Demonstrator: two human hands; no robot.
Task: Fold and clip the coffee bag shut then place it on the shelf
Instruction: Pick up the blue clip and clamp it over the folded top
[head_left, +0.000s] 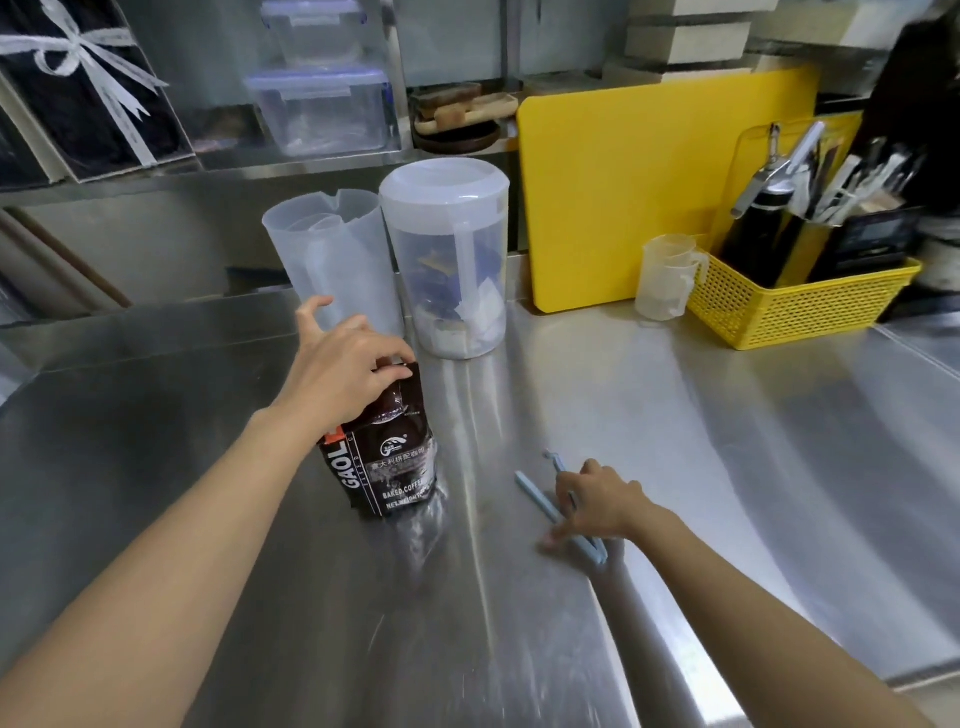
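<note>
A dark brown coffee bag (390, 457) with white lettering stands upright on the steel counter (727, 441). My left hand (347, 373) grips its top edge, thumb and fingers pinching the bag's mouth. To the right, a pale blue bag clip (540, 501) lies open on the counter, its two long arms spread in a V. My right hand (602, 501) rests over the clip's hinge end with fingers curled around the arms; the hinge end pokes out near my wrist. A steel shelf (291, 165) runs along the back wall above the counter.
Two translucent plastic pitchers (332, 260) (451, 260) stand just behind the bag. A yellow cutting board (623, 197) leans at the back, with small measuring cups (667, 278) and a yellow basket (795, 306) of utensils at right. Lidded clear boxes (319, 109) sit on the shelf.
</note>
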